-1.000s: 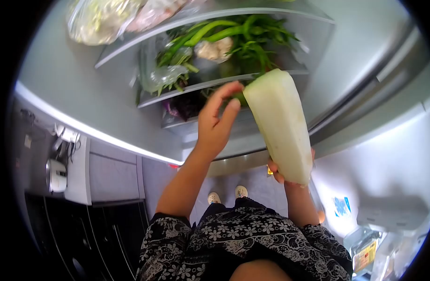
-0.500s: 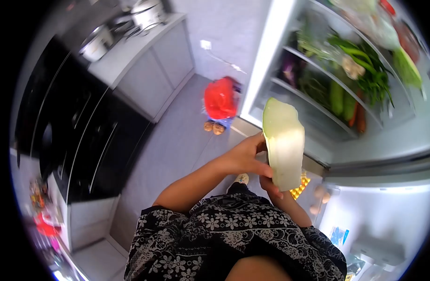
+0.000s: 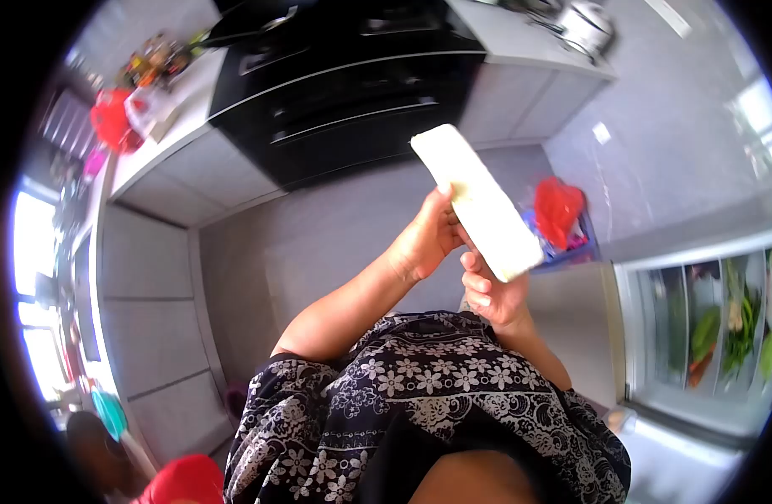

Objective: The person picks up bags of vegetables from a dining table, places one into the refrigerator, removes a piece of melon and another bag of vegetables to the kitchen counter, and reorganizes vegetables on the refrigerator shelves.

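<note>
A long, pale piece of winter melon (image 3: 476,202) is held up at a slant in front of my body, its white cut face turned toward me. My left hand (image 3: 426,235) grips its left side, the thumb lying on the edge and the other fingers partly hidden beneath. Under the lower end is my right hand (image 3: 497,294), with curled fingers near the melon's underside; their exact contact is hard to see.
An open fridge (image 3: 697,336) with vegetables stands at the right. Beside the wall, a red bag (image 3: 559,210) sits in a crate on the floor. A black stove (image 3: 344,92) and counters lie ahead. At the lower left is a person in red (image 3: 184,480).
My view has swung left, from the fridge toward the stove. The winter melon has come along in my hands and now tilts with its far end to the left.
</note>
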Available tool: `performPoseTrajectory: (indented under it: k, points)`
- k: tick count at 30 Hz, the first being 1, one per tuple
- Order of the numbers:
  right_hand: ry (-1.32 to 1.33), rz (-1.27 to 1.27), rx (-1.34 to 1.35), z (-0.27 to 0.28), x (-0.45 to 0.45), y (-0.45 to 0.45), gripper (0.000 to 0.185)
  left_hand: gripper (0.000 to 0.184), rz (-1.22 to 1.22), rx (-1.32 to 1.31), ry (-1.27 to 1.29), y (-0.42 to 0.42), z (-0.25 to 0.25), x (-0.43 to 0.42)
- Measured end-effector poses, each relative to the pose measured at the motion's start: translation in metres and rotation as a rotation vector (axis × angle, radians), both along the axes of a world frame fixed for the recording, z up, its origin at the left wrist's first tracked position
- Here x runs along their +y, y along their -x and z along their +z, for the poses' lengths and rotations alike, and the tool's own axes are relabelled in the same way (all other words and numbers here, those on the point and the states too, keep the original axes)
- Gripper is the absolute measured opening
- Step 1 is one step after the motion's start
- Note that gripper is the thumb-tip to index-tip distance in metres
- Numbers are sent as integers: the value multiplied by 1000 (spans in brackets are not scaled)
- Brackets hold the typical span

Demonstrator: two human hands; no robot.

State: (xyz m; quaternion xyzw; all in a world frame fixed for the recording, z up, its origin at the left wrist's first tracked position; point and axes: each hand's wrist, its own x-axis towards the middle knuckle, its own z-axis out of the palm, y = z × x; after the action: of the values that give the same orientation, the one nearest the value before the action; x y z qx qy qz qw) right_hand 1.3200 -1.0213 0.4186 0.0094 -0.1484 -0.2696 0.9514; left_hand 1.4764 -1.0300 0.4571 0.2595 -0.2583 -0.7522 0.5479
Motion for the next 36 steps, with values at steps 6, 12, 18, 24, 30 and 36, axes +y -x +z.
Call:
performPoseTrajectory:
  k: [6, 12, 18, 24, 30, 36]
  points:
    - [166, 335, 400, 13, -25, -151, 74, 86, 252, 321, -165, -155, -24, 14]
    - [642, 550, 922, -67, -82, -254, 64, 71, 606, 440, -113, -297, -51, 12]
    - [955, 703, 1600, -222, -192, -317, 40, 75, 839, 403, -97, -460, -73, 5]
    - [1254, 822, 1929, -263, -245, -276, 25, 81, 1125, 262, -75, -507, -64, 55]
    - [1061, 562, 1957, -242, -315, -371, 22, 75, 1306, 301, -32, -632, -84, 64]
    - [1056, 376, 1883, -234, -294, -378, 20, 78, 1241, 260, 86, -724, -70, 57]
